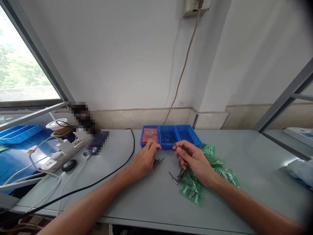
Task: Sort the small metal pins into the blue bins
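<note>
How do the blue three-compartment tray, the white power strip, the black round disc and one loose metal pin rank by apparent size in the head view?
1. Blue tray
2. White power strip, similar in length, so unsure against the tray
3. Black disc
4. Metal pin

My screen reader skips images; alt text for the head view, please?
Two bare hands work at a grey table: right hand pinches a small metal pin by a blue tray; left hand rests on loose pins.
</note>
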A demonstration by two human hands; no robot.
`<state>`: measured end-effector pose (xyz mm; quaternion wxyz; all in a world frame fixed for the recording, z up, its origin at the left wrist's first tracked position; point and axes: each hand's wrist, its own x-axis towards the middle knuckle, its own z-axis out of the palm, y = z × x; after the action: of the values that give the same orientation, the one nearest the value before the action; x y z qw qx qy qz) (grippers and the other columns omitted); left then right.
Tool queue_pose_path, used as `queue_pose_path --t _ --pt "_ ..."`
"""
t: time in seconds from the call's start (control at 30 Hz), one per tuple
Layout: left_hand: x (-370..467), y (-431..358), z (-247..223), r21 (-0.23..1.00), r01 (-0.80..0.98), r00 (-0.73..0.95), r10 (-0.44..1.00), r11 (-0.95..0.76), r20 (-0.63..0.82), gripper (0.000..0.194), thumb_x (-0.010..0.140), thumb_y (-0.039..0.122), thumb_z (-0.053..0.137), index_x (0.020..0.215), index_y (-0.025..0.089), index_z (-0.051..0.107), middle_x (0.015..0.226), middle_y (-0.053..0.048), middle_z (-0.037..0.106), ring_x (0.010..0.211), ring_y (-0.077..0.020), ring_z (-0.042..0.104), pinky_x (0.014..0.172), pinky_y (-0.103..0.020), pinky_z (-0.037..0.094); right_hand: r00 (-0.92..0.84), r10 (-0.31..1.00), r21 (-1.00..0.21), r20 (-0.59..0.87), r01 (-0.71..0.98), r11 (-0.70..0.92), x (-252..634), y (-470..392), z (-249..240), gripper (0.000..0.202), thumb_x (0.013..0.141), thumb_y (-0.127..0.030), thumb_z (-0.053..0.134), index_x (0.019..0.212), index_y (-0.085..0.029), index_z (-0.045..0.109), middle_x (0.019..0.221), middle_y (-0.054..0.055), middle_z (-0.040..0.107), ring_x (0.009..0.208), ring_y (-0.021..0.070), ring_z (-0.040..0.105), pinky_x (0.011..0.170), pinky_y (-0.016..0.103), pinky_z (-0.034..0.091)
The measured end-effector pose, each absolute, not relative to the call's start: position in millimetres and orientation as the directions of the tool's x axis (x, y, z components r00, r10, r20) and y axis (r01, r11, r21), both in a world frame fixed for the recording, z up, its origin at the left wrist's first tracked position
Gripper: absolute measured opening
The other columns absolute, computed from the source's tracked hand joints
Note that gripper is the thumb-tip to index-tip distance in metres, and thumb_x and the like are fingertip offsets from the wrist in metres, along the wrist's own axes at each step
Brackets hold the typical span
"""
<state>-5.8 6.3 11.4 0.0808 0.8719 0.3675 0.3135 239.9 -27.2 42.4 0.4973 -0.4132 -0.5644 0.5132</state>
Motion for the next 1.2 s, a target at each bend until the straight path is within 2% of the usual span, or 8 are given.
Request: queue_pose_path --t 0.4,0.57,1.2 --pt "-4.8 3.9 14.3 0.378 0.582 0.544 0.69 -0.72 0.477 0.025 0.115 0.019 0.028 0.125 0.022 0.05 0.116 -0.007 0.055 0.081 -0.0172 0.057 0.076 -0.029 0.046 -0.157 0.977 -0.989 0.147 -0.049 0.141 240.0 -25.2 39.9 0.04 0.093 -0.06 0.076 0.108 -0.024 0.068 0.096 0.002 0.066 0.059 0.0102 0.05 0.049 0.025 0.047" --pt "-5.3 4.1 15.2 0.389 0.58 0.541 0.696 -0.715 0.472 0.026 0.115 0.02 0.027 0.126 0.022 0.051 0.116 -0.006 0.056 0.083 -0.0173 0.058 0.079 -0.03 0.047 -0.168 0.977 -0.991 0.129 -0.042 0.124 239.1 -28.1 41.4 0.041 0.093 -0.061 0.076 0.107 -0.023 0.068 0.09 0.0 0.064 0.058 0.0101 0.05 0.048 0.025 0.046" --pt "-4.5 3.2 15.0 0.346 0.61 0.543 0.694 -0.713 0.474 0.028 0.111 0.014 0.03 0.126 0.023 0.052 0.113 -0.006 0.055 0.079 -0.0167 0.057 0.072 -0.028 0.048 -0.155 0.978 -0.99 0.138 -0.031 0.134 238.1 -27.1 43.1 0.043 0.091 -0.063 0.077 0.106 -0.024 0.069 0.094 0.002 0.065 0.058 0.0105 0.05 0.049 0.025 0.047"
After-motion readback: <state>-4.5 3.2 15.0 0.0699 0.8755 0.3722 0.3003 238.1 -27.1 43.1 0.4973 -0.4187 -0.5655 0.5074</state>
